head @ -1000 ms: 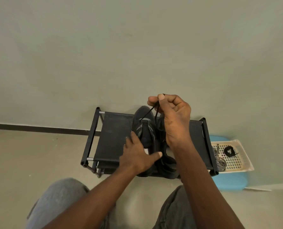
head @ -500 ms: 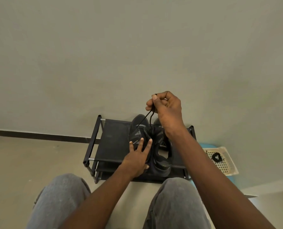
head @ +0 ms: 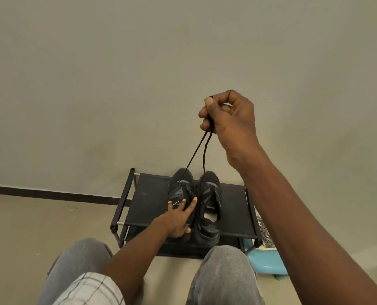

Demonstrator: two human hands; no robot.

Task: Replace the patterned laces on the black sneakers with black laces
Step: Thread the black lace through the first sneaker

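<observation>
At the bottom of the frame, two knees in grey trousers [head: 225,274] point forward, with a checked cloth [head: 88,289] over the one at lower left. From between them the left hand [head: 178,223] reaches to the centre of the frame. Its grip is open, the fingers straight and spread flat on the side of one black sneaker [head: 180,188].

A second black sneaker [head: 209,194] stands just to the right of it, touching or nearly so, both with their toes pointing towards the wall. The pair rests on the top shelf of a low black shoe rack [head: 148,201] on the floor. At the rack's right end, partly hidden behind the right forearm, are a light blue object [head: 269,263] and a patch of black-and-white pattern [head: 263,232].

The right hand [head: 229,119] is raised in the upper right of centre, its grip closed on a black lace [head: 196,155], pinched between thumb and curled fingers. Two strands hang from it. One reaches the sneaker under the left hand, and the other drops to the gap between the two toes.

Beyond is a plain pale wall [head: 95,84] with a dark strip along its foot.
</observation>
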